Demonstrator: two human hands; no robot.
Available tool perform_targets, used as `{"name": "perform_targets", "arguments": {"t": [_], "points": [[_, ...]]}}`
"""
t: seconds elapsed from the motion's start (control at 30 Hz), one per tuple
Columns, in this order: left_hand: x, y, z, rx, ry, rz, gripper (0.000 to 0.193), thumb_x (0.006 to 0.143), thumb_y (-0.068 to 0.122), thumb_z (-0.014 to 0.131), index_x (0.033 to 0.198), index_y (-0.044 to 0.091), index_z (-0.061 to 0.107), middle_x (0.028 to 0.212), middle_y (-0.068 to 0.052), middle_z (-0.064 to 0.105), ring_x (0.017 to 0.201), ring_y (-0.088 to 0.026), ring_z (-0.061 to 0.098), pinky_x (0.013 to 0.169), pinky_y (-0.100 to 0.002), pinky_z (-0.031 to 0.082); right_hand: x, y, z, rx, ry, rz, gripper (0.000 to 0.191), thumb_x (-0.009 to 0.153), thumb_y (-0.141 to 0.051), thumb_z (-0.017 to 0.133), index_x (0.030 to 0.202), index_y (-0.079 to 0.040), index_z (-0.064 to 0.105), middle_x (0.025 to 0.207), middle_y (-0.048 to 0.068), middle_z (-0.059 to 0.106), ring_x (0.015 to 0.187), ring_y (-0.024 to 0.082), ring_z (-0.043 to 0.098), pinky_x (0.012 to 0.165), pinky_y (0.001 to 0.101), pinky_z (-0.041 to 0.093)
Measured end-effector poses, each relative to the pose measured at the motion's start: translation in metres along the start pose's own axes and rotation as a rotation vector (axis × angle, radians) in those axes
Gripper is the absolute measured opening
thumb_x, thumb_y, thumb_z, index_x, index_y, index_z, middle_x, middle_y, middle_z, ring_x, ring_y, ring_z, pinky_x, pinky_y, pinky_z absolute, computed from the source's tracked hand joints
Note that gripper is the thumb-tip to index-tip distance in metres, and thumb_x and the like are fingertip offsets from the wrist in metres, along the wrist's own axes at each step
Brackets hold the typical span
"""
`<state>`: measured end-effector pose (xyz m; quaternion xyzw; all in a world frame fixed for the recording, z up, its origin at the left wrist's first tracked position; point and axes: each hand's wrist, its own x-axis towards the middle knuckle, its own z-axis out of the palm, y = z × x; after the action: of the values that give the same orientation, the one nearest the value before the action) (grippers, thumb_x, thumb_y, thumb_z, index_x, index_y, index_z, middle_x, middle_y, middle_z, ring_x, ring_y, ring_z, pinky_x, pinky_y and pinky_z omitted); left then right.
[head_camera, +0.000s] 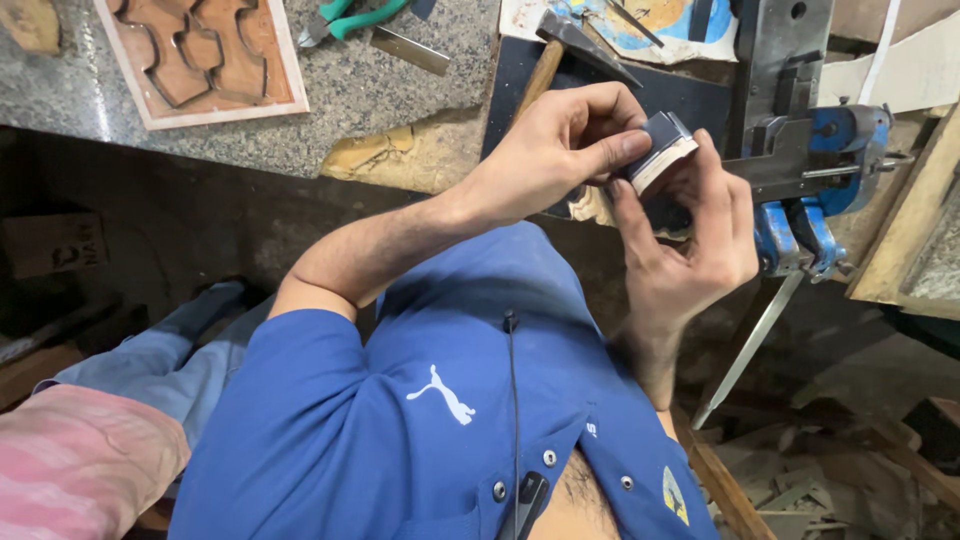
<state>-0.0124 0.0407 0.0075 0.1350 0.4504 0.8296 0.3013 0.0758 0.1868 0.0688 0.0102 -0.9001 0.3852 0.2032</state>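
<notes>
Small dark-blue block with a pale edge (662, 150) sits pinched between both hands, held in the air just in front of the blue bench vise (835, 160), which lies at about three o'clock from it. The left hand (560, 150) comes in from nine o'clock; its thumb presses along the near face of the block and its fingers (600, 105) curl over the top, closed on it. The right hand (700, 240) comes up from six o'clock, palm turned toward the camera, with thumb and fingertips closed on the block's lower and far side. The grip looks firm on both sides, though the far fingertips are hidden behind the block.

On the table (400, 90), a hammer (560, 50) lies at about eleven o'clock from the block, green-handled pliers (350, 18) further toward ten o'clock, and a carved wooden panel (200, 55) well apart at the top left.

As a judgement, the step in hand is fitting or lining up the block by the vise; seating it would call for steady two-handed alignment with the jaws, keeping the pale edge square.
</notes>
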Motion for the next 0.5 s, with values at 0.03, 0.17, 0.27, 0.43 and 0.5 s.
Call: {"name": "perform_targets", "arguments": {"t": [0.03, 0.17, 0.27, 0.43, 0.5], "points": [[-0.001, 0.001, 0.000, 0.025, 0.010, -0.019, 0.016, 0.109, 0.017, 0.065, 0.110, 0.001, 0.065, 0.089, 0.004, 0.064, 0.080, -0.002, 0.057, 0.068, -0.019, 0.047, -0.002, 0.000, 0.002, -0.026, 0.011, 0.001, 0.057, 0.097, -0.004, 0.096, 0.142, 0.004, 0.063, 0.108, 0.011, 0.066, 0.095, 0.018, 0.073, 0.087, 0.0277, 0.060], [-0.005, 0.004, -0.001, -0.040, -0.051, -0.027, 0.019, 0.109, 0.020, 0.066, 0.113, 0.001, 0.065, 0.096, 0.003, 0.068, 0.089, -0.002, 0.061, 0.076, -0.020, 0.052, -0.008, 0.007, 0.006, -0.007, 0.048, 0.009, 0.058, 0.095, -0.002, 0.097, 0.142, 0.004, 0.064, 0.107, 0.011, 0.066, 0.095, 0.018, 0.072, 0.088, 0.0277, 0.061], [-0.006, 0.003, -0.003, 0.004, -0.078, -0.011, 0.021, 0.109, 0.021, 0.066, 0.118, 0.002, 0.067, 0.100, 0.003, 0.069, 0.094, -0.002, 0.062, 0.083, -0.022, 0.052, -0.011, 0.017, 0.007, 0.088, 0.089, 0.033, 0.057, 0.098, 0.001, 0.094, 0.145, 0.004, 0.062, 0.111, 0.011, 0.067, 0.099, 0.018, 0.073, 0.090, 0.0275, 0.064], [-0.009, -0.012, -0.004, -0.011, -0.010, -0.017, 0.022, 0.103, 0.019, 0.073, 0.116, 0.002, 0.070, 0.102, 0.003, 0.072, 0.099, -0.004, 0.065, 0.091, -0.025, 0.054, -0.017, 0.028, 0.014, 0.241, 0.078, 0.096, 0.055, 0.100, 0.005, 0.093, 0.144, 0.005, 0.060, 0.116, 0.009, 0.063, 0.104, 0.018, 0.071, 0.095, 0.0294, 0.062], [-0.008, -0.020, -0.003, -0.035, 0.003, 0.002, 0.021, 0.102, 0.017, 0.075, 0.114, 0.001, 0.070, 0.104, 0.001, 0.073, 0.101, -0.005, 0.066, 0.094, -0.025, 0.054, -0.022, 0.031, 0.021, 0.319, 0.131, 0.123, 0.054, 0.100, 0.006, 0.091, 0.144, 0.005, 0.060, 0.116, 0.007, 0.061, 0.104, 0.017, 0.068, 0.093, 0.0281, 0.060]]}}
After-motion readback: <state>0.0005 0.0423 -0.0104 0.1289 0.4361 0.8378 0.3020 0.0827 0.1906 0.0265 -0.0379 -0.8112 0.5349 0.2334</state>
